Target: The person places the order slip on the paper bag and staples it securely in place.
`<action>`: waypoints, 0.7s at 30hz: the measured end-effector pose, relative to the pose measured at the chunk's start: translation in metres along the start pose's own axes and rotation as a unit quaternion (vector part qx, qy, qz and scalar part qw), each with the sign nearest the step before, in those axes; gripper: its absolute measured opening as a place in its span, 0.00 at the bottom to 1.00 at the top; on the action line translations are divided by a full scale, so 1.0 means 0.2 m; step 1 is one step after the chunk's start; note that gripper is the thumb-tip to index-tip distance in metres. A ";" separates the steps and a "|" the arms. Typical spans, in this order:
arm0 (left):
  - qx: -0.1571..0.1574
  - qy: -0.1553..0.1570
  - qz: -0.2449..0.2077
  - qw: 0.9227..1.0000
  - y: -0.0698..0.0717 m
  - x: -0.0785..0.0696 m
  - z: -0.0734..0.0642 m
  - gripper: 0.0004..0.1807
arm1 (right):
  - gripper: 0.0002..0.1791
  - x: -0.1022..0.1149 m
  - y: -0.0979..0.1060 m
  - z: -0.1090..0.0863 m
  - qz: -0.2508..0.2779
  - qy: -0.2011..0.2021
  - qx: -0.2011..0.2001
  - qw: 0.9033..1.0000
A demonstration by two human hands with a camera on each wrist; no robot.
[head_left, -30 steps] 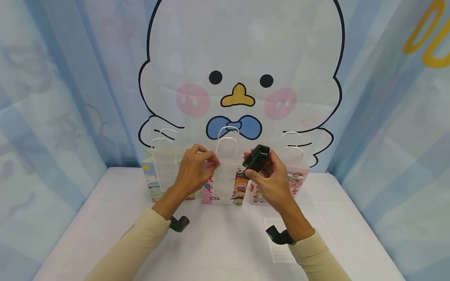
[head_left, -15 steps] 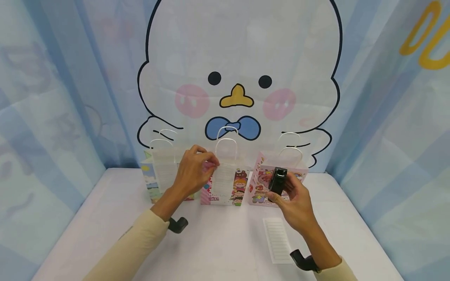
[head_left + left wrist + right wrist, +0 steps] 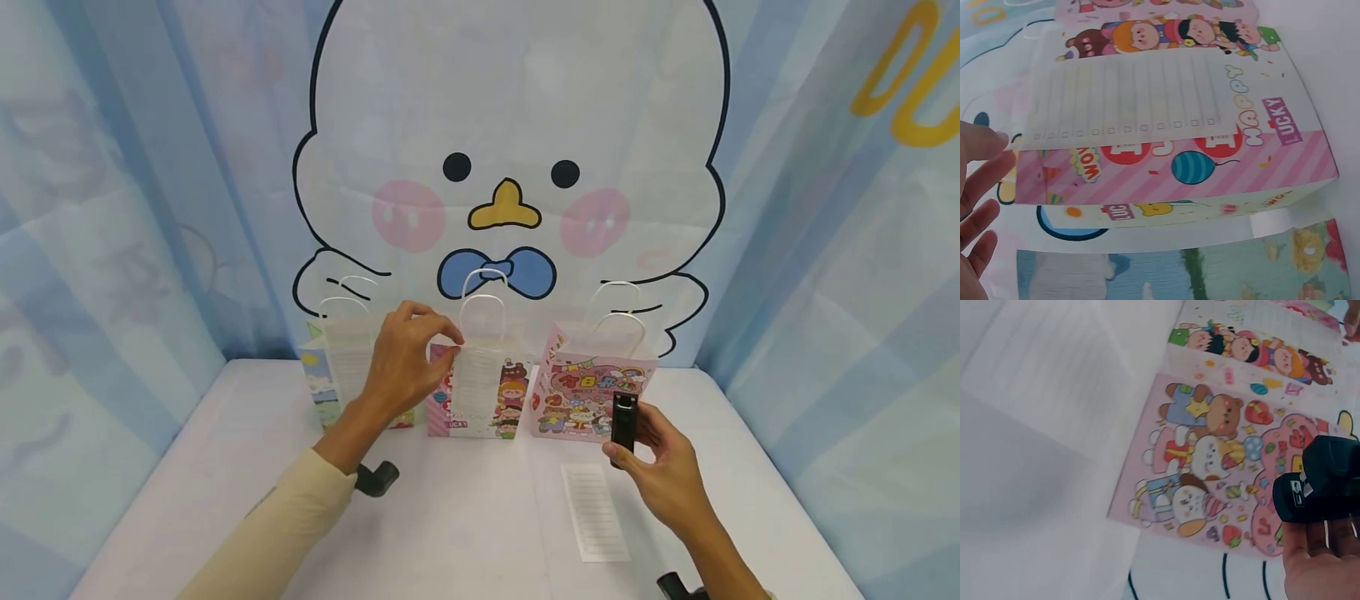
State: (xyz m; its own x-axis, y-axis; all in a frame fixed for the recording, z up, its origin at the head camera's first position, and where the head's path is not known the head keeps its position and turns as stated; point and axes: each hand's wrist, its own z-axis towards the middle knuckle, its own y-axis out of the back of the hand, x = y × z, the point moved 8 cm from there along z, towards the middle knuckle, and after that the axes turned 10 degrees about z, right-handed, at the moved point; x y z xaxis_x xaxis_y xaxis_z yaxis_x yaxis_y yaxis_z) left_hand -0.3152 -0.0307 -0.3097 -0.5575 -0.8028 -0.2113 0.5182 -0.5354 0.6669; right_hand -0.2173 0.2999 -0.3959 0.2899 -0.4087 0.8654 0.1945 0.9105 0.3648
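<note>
My right hand [image 3: 667, 471] holds a black stapler [image 3: 624, 429] upright, in front of the pink paper bag [image 3: 577, 400] on the right. At the top left corner of the middle paper bag [image 3: 513, 392], my left hand [image 3: 408, 358] has its thumb and forefinger close to the edge. The left wrist view shows these fingers slightly parted and just off the bag. A lined checklist sheet [image 3: 1129, 97] lies flat against the middle bag's front, its top at the bag's upper edge. Partly behind my left hand stands a third paper bag [image 3: 322, 387], also with a lined sheet [image 3: 351, 358].
One loose lined sheet [image 3: 596, 512] lies on the white table [image 3: 450, 525], in front of the pink bag. White twisted handles [image 3: 482, 304] stick up from the bags. A printed curtain [image 3: 510, 100] hangs close behind them.
My right hand has drawn the stapler away from the middle bag, to the right and down. My left fingers have loosened from the bag's top edge and shifted slightly left.
</note>
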 end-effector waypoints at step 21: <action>-0.043 -0.086 -0.033 0.995 0.02 -0.33 0.11 0.07 | 0.44 -0.25 0.21 -0.16 -0.166 -0.087 -0.029 0.982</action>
State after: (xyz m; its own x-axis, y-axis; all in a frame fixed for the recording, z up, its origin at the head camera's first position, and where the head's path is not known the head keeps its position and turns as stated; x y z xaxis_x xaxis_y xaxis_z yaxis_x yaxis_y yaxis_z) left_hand -0.2907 0.0271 -0.2772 -0.6903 -0.7131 -0.1222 0.5265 -0.6110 0.5912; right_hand -0.1936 0.3572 -0.4340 0.0376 -0.6615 0.7490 0.3051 0.7213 0.6218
